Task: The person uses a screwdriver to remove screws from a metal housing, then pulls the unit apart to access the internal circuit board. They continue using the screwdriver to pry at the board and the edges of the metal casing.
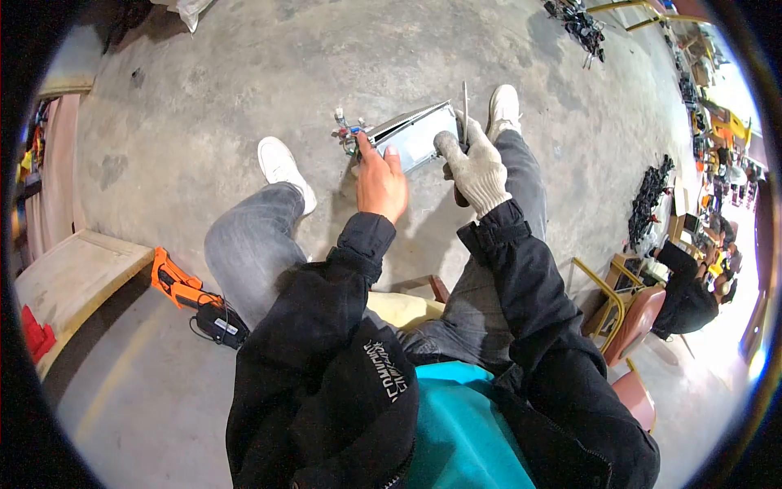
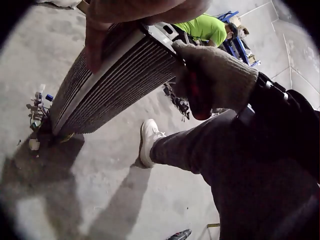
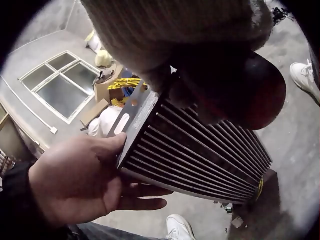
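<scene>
A silver metal case [image 1: 417, 140] with a finned heat sink side [image 2: 117, 75] is held above the floor between the knees. Its cover plate stands slightly apart along one long edge in the head view. Wires with small connectors [image 1: 346, 130] stick out of its far left end. My bare left hand [image 1: 381, 187] holds the case, thumb on the flat plate and fingers along the fins. My right hand [image 1: 482, 169], in a knitted grey glove, grips a screwdriver by its dark red handle [image 3: 262, 90]; the shaft [image 1: 465, 106] points away beside the case's right end.
An orange tool with a black body [image 1: 183, 281] lies on the floor at left, by a wooden bench [image 1: 85, 261]. Black cable bundles [image 1: 649, 200] lie at right, near chairs [image 1: 631, 322] and a person in black [image 1: 688, 293]. Another person in a green shirt [image 2: 205, 30] bends over behind.
</scene>
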Motion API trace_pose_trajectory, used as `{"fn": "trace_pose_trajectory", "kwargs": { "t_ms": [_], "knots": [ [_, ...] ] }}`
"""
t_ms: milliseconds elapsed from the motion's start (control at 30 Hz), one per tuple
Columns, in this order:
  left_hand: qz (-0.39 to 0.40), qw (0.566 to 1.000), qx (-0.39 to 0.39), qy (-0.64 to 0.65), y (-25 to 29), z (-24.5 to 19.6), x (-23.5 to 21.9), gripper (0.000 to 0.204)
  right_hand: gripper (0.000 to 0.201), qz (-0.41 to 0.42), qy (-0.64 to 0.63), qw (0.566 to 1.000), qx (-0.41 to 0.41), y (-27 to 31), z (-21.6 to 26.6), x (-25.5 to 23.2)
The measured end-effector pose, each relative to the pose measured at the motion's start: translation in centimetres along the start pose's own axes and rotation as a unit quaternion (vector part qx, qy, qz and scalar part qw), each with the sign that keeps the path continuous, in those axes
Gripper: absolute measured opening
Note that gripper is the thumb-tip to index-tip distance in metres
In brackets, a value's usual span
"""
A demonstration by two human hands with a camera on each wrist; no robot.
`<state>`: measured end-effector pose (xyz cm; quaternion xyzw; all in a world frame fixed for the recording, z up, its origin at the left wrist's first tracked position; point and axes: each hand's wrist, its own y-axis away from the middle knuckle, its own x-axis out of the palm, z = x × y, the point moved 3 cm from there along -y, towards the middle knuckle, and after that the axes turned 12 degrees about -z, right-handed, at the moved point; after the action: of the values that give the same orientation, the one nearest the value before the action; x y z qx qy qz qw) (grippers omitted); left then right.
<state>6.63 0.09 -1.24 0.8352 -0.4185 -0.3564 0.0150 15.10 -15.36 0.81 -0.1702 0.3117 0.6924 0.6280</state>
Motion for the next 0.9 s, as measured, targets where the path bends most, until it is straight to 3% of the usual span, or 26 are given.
{"fn": "trace_pose_trajectory", "kwargs": {
  "t_ms": [267, 333, 500, 567, 900],
  "knots": [
    [-0.043, 0.998, 0.032, -0.015, -0.7, 0.9, 0.6, 0.065, 0.057, -0.016, 0.104, 0.994, -0.034, 0.0, -0.2, -0.2],
    [-0.053, 0.998, 0.037, -0.010, -0.8, 1.2, 0.8, 0.063, 0.056, 0.031, -0.002, 0.999, 0.038, 0.5, 1.0, -0.5],
    [-0.054, 0.998, 0.018, 0.009, -1.4, 1.0, 0.4, 0.056, 0.056, 0.039, -0.017, 0.999, 0.031, 0.4, 1.3, -0.6],
    [-0.020, 0.999, -0.039, 0.020, -1.3, 0.4, -0.2, 0.056, 0.056, 0.046, -0.018, 0.998, 0.032, 0.4, 1.3, -0.6],
    [-0.024, 0.999, -0.021, 0.014, -1.8, 0.7, -0.2, 0.049, 0.057, 0.106, -0.037, 0.993, 0.020, 0.2, 1.9, -1.6]
  ]
}}
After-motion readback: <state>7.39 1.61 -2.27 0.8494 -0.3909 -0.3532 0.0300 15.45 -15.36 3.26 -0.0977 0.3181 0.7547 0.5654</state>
